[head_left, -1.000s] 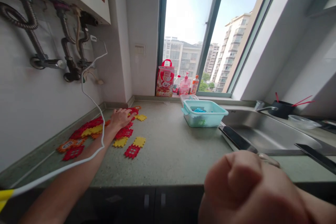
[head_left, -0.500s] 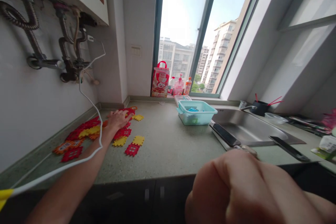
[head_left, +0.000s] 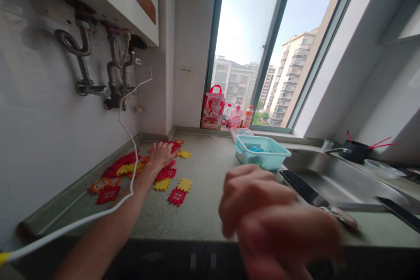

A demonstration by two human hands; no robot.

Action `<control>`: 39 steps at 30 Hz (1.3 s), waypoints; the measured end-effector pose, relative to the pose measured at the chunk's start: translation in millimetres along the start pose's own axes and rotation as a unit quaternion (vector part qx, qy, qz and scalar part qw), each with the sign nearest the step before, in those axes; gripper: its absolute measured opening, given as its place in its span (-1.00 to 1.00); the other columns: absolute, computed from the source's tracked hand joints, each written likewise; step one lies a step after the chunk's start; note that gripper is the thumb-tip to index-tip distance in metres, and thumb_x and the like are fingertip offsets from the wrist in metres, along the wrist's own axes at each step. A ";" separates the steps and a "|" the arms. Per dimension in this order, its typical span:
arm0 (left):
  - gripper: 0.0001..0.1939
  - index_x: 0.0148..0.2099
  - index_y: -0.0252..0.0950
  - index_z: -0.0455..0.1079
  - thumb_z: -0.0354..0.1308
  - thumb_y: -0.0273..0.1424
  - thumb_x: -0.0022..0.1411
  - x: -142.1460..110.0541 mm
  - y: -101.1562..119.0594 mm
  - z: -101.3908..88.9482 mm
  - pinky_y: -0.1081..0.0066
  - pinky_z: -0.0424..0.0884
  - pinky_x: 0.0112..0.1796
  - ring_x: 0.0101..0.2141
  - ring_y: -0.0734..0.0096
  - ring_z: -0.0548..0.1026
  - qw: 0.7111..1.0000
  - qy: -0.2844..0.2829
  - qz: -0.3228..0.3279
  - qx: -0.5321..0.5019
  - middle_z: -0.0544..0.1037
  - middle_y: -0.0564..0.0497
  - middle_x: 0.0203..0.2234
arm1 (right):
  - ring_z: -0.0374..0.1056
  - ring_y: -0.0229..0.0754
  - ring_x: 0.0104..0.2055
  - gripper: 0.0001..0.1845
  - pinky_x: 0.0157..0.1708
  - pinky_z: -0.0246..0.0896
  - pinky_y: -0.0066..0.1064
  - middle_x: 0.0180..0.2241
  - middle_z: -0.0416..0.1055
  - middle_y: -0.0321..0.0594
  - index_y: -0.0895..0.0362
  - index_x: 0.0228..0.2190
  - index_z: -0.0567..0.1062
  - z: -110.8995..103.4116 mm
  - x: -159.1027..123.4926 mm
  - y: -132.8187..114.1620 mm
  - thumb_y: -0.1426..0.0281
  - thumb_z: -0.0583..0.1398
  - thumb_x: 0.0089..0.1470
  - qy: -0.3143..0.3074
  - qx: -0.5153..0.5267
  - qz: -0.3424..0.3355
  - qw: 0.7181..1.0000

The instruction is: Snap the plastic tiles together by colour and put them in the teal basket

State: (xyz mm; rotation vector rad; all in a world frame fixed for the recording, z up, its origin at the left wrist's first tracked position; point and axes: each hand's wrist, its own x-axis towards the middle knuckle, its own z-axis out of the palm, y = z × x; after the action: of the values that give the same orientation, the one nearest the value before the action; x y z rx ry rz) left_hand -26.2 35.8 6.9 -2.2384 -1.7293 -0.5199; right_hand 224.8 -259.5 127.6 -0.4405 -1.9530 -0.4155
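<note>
My left hand [head_left: 162, 154] rests on red plastic interlocking tiles [head_left: 171, 146] near the back of the counter. Its fingers are stretched out and somewhat apart. Around it lie more flat notched tiles: a yellow tile [head_left: 184, 155] to the right, a red window tile [head_left: 177, 197] joined to a yellow one in front, and a heap of red, yellow and orange tiles [head_left: 120, 164] to the left. My right hand [head_left: 259, 214] is in the air close to the camera, blurred, with its fingers curled in. Whatever it might hold is hidden.
A light-blue plastic tub [head_left: 262, 153] with blue pieces inside stands beside the steel sink [head_left: 334, 179]. A black phone-like slab [head_left: 303, 187] lies at the sink's near edge. One white cable [head_left: 134, 175] hangs across my left forearm. Bottles [head_left: 236, 116] line the windowsill.
The view has shifted, so the counter things appear further right and lower. My right hand has moved left and up into view, over the counter's front. My left hand stays on the tiles.
</note>
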 end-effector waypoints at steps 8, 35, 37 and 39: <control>-0.44 0.26 -0.12 0.46 -0.06 0.03 0.46 -4.5 5.1 3.1 -0.05 0.18 0.19 0.20 -0.11 0.39 1.000 -0.021 0.011 0.001 0.53 -0.20 0.18 | 0.48 -0.01 0.13 -0.48 0.12 0.39 -0.18 0.23 0.44 -0.03 -0.04 0.32 0.35 102.9 -86.8 147.6 0.20 0.17 0.40 -0.317 0.043 0.050 0.946; -0.62 0.13 -0.18 0.56 -0.01 -0.25 0.47 0.0 -5.1 -22.4 0.09 0.31 0.14 0.05 0.08 0.52 0.998 0.063 0.017 0.007 0.64 -0.13 0.04 | 0.50 -0.08 -0.11 -0.76 -0.02 0.36 -0.29 -0.17 0.59 -0.13 0.08 -0.18 0.60 103.1 -144.8 197.1 0.17 0.35 0.26 -0.314 0.034 0.240 0.918; -0.63 0.12 -0.16 0.56 0.00 -0.31 0.44 0.7 -10.6 -15.3 0.11 0.33 0.12 0.06 0.10 0.53 0.999 0.043 0.018 0.014 0.64 -0.11 0.05 | 0.50 -0.08 -0.09 -0.77 0.00 0.35 -0.28 -0.16 0.60 -0.15 0.07 -0.14 0.61 95.3 -144.9 197.5 0.19 0.34 0.27 -0.319 0.054 0.240 0.915; -0.62 0.13 -0.14 0.56 -0.01 -0.35 0.43 4.0 -11.2 -4.6 0.13 0.33 0.15 0.10 0.12 0.52 0.999 0.019 0.027 0.005 0.62 -0.08 0.09 | 0.50 -0.08 -0.07 -0.79 0.03 0.34 -0.29 -0.14 0.60 -0.17 0.05 -0.10 0.61 89.4 -144.8 199.0 0.22 0.33 0.28 -0.327 0.079 0.239 0.911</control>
State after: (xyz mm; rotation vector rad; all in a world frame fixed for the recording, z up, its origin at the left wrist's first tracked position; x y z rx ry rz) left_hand -36.7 40.2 12.6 -2.2467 -1.6447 -0.5378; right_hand 306.4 -60.7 -22.0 -1.0207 -2.3851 0.2448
